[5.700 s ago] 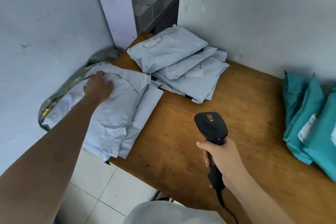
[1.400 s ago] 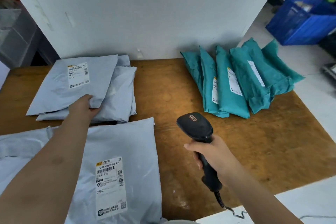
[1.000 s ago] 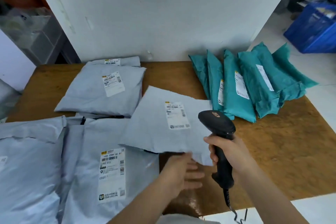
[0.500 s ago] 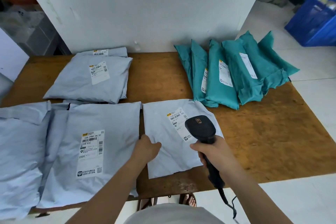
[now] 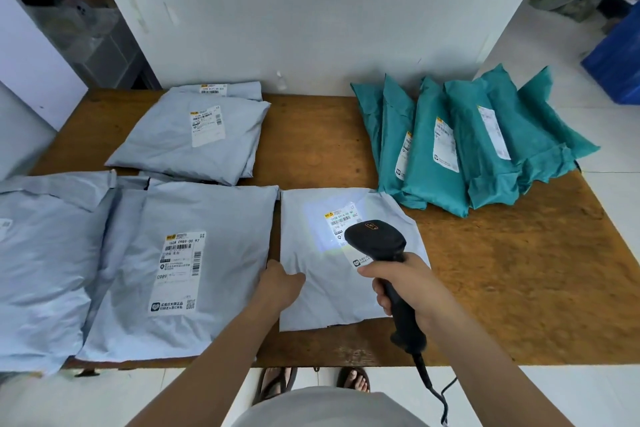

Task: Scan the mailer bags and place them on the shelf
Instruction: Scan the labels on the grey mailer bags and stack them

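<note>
Now | right hand [image 5: 412,284] grip closed on scanner [image 5: 375,243] | left hand [image 5: 278,282] flat, open on grey mailer [image 5: 329,295]

place: you're in a parcel sorting room
evidence near: labelled grey mailer bags [image 5: 180,270] on wooden table [image 5: 519,288], handheld scanner [image 5: 377,246]
evidence far right: teal mailers [image 5: 450,149], blue crate [image 5: 616,59]
floor: white tiles [image 5: 588,399]

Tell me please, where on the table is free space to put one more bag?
The table is bare at its right front, below the teal mailers, and in a strip between them and the back grey stack. The left half is crowded with grey mailers.
</note>
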A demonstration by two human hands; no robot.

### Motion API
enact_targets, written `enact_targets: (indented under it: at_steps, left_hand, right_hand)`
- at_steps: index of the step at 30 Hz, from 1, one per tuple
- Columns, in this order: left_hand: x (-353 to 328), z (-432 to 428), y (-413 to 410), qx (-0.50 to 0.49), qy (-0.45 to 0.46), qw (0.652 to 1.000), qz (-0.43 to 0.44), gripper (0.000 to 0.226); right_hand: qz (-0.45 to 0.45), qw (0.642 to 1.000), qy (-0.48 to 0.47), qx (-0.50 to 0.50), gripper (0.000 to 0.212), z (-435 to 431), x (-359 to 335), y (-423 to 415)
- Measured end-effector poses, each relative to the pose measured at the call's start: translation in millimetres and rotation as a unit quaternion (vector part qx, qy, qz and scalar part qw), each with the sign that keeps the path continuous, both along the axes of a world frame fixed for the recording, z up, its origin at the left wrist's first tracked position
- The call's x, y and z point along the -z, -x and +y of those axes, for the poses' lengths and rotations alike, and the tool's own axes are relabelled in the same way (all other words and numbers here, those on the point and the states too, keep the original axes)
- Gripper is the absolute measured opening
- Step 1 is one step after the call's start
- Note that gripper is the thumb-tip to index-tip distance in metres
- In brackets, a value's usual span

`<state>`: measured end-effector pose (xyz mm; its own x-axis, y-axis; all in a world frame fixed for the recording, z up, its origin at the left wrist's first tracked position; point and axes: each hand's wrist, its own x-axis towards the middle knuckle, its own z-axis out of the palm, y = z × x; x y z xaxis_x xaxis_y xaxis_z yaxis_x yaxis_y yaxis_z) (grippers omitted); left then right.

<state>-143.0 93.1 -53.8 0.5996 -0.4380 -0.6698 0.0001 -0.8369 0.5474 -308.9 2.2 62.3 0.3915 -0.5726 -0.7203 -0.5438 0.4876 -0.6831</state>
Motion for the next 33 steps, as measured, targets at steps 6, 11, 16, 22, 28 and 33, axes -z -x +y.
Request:
enact_targets:
  at_steps: [6,11,16,22,28,33]
  left_hand:
    - [2,-4,1,-0.045,0.021,0.999,0.014,0.042]
    - [4,-10,2,-0.042,0.013,0.999,0.011,0.037]
    - [6,-13,4,-0.045,0.007,0.999,0.002,0.017]
    - [4,-20,4,-0.101,0.084,0.991,0.027,0.025]
    - [-40,-19,-5,-0.016,0.234,0.972,-0.014,0.025]
    - [-94,39,-70,-0.012,0.283,0.957,-0.064,0.007]
  right_hand:
    - [0.004,1.000,-0.004,-0.002,0.013,-4,1,2]
    - [0.012,1.000,-0.003,-0.009,0.011,-6,2,2]
    - [0.012,1.000,-0.008,-0.003,0.012,-9,3,3]
    - [0.010,1.000,-0.004,0.007,0.018,-10,3,5]
    - [-0.014,0.997,0.023,0.078,0.013,-15,0,1]
    - [-0.027,0.997,0.023,0.067,0.028,-13,3,-15]
